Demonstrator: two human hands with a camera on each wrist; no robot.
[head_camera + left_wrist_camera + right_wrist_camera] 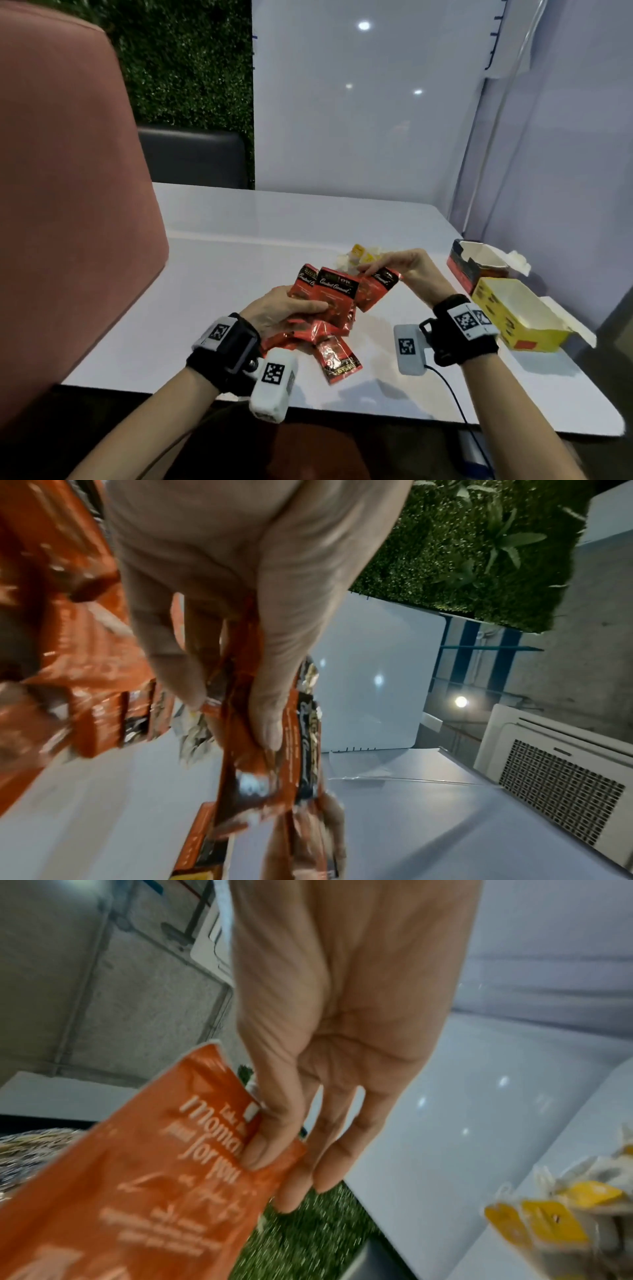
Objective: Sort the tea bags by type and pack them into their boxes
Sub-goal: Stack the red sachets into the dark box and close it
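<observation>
My left hand (291, 310) grips a fanned stack of red foil tea sachets (334, 296) above the white table (239, 260); in the left wrist view the thumb (274, 723) presses on the stack (253, 764). My right hand (394, 265) pinches the top corner of one more red sachet (375, 289) beside the stack; the right wrist view shows the thumb (260, 1148) on that sachet (154, 1191). More red sachets (337, 359) lie under the left hand. Yellow-tagged tea bags (359, 257) (561, 1218) sit in a heap behind.
At the table's right edge stand an open red and black box (476, 263) and an open yellow box (517, 315). A pink chair back (68, 205) rises at the left. White panels wall the table's far and right sides.
</observation>
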